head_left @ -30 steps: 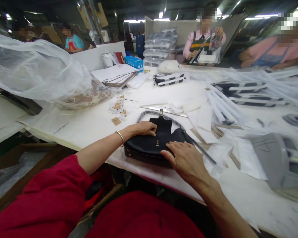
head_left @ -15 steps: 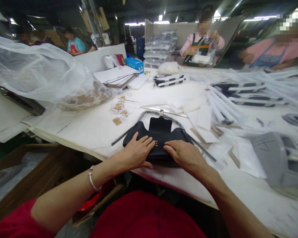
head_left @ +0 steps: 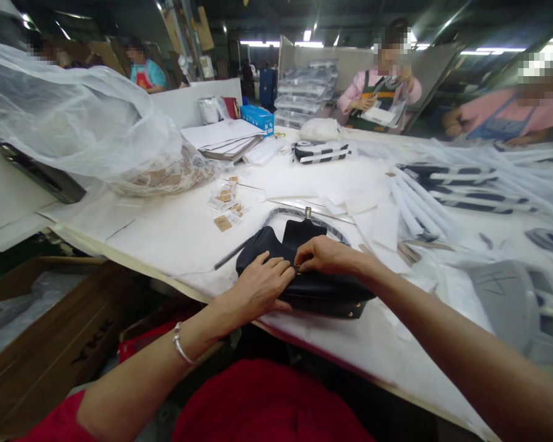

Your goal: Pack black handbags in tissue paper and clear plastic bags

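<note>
Two hands on one small black handbag here, sitting just below the middle of the frame at the near edge of the white table. The left hand lies flat on the bag's front with fingers spread a bit, pinning it down. The right hand has its fingertips pinched together right at the little metal clasp under the open flap, so I'd say the step in hand is fiddling with the closure. Looks like whatever comes after needs a steady hold from the left and a fine fingertip grip from the right, since that clasp is tiny.

Containers: a big clear plastic bag at upper left, with tan stuff in its bottom that I can't make out. A blue box sits at upper middle, contents hidden. A brown cardboard carton at lower left, under the table edge, seems to hold crumpled plastic.
</note>
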Demonstrator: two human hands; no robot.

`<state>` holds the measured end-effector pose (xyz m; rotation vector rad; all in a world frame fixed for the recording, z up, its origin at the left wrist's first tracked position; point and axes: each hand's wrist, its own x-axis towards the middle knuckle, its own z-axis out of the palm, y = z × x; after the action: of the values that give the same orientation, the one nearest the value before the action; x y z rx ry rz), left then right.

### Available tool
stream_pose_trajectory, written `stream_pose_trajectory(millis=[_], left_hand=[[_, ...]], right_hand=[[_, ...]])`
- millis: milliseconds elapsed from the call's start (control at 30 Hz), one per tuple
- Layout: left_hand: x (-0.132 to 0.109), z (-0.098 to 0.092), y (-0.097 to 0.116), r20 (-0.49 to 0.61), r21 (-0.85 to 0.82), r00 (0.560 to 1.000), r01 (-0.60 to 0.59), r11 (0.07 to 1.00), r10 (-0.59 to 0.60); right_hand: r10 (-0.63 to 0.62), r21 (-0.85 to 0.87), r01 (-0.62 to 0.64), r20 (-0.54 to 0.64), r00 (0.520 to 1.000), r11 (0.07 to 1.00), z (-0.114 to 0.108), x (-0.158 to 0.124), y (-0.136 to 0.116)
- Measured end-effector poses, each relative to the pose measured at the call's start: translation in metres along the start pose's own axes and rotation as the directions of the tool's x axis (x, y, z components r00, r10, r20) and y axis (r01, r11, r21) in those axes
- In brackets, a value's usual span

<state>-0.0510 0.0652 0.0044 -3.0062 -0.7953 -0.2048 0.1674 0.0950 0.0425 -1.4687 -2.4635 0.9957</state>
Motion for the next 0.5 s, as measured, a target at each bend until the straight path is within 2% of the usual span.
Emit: stream_pose_trajectory(millis=[167, 333, 400, 500], left_hand=[[-0.001, 0.0, -0.002, -0.024, -0.015, 1.0, -0.018, 1.0, 0.018], [0.0, 0.003, -0.004, -0.031, -0.025, 0.999, -0.031, 0.999, 0.03], [-0.001, 0.005, -0.004, -0.04, -0.02, 0.999, -0.031, 0.999, 0.03], [-0.003, 0.005, -0.004, -0.055, -0.013, 0.998, -0.04, 0.999, 0.039]], right_hand=[[-0.103, 0.014, 0.102, 0.114, 0.988, 0.995, -0.009, 0.011, 0.009], [-0.04, -0.036, 0.049, 0.209, 0.977, 0.998, -0.015, 0.02, 0.004], [-0.09, -0.121, 0.117, 0.204, 0.975, 0.986, -0.014, 0.021, 0.0], [-0.221, -0.291, 0.278, 0.214, 0.951, 0.915, -0.012, 0.02, -0.005]])
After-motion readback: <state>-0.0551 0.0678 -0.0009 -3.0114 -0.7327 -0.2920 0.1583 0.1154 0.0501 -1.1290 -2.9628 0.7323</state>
